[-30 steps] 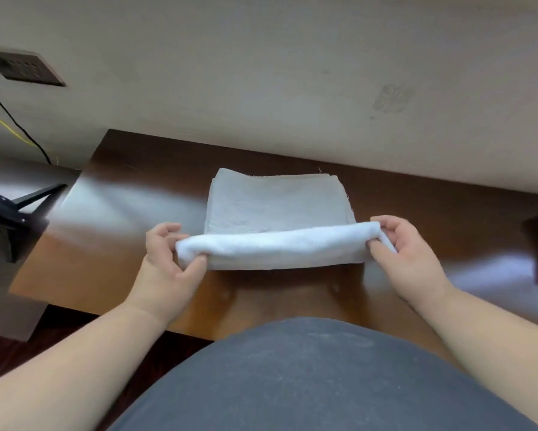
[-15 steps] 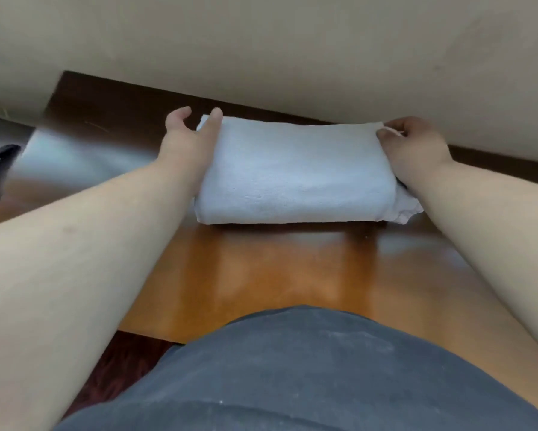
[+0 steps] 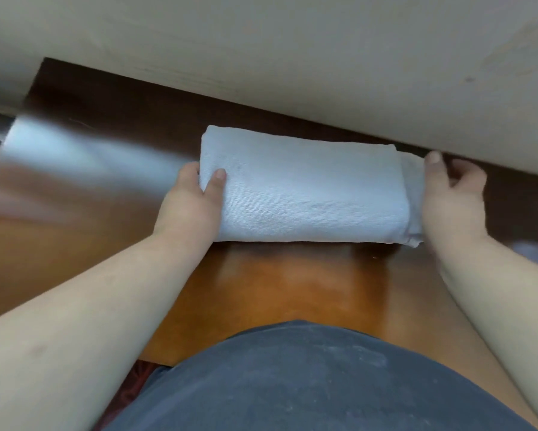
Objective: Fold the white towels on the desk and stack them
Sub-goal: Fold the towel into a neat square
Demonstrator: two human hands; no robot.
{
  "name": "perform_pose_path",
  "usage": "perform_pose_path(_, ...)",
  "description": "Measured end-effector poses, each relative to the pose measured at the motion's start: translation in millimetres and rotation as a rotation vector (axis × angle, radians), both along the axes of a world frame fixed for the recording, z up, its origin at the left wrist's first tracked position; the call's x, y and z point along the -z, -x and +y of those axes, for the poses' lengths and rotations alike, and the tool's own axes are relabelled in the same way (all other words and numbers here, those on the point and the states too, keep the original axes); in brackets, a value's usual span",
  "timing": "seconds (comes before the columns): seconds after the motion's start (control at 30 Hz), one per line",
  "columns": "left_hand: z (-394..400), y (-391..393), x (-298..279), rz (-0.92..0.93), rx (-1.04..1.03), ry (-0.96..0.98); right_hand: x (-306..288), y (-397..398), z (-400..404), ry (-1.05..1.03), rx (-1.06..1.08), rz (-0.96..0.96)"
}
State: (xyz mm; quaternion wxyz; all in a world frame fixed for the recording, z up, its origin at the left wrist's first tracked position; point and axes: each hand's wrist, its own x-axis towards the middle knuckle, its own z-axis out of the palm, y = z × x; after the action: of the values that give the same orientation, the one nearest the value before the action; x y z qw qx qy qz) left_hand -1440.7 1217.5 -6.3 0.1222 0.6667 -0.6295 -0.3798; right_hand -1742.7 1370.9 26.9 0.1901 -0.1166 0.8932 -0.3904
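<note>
A white towel (image 3: 305,189), folded into a thick oblong, lies on the brown wooden desk (image 3: 280,284) close to the wall. My left hand (image 3: 193,200) holds its left end, thumb on top and fingers tucked beneath. At the right end, my right hand (image 3: 451,200) presses against the side where loose layers stick out; its thumb points up beside the towel and the fingers curl behind. Whether other towels lie under this one is hidden.
A beige wall (image 3: 292,57) runs along the desk's far edge, just behind the towel. The desk's left edge (image 3: 9,132) and front edge (image 3: 155,359) are near. My grey-clad body (image 3: 292,384) fills the bottom.
The near fold was carried over the flat towel, doubling it. Since then both hands slid back from its far corners to its two ends.
</note>
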Motion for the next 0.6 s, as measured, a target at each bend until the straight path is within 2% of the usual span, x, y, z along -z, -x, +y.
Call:
perform_pose_path(0.1,-7.2,3.7,3.8,-0.049,0.028,-0.02,13.5,-20.0,8.5,-0.122,-0.171,-0.118)
perform_pose_path(0.23,-15.7,12.2,11.2,-0.109,-0.084,-0.021,25.1,-17.7,-13.1,-0.295,-0.098,-0.178)
perform_pose_path(0.3,-20.8,11.5,9.4,-0.095,-0.122,-0.095,25.4,-16.8,-17.5,-0.29,-0.032,-0.229)
perform_pose_path(0.4,-33.5,6.3,-3.5,0.061,-0.106,-0.331,15.7,-14.0,-22.0,-0.196,0.055,-0.437)
perform_pose_path(0.5,-41.6,-8.6,-19.2,0.308,-0.123,-0.618,-0.1,-6.3,-18.3,-0.26,-0.074,-0.646)
perform_pose_path(0.6,-33.5,-25.0,-32.1,0.431,-0.141,-0.72,-13.0,-6.5,-2.1,-0.218,-0.093,-0.804)
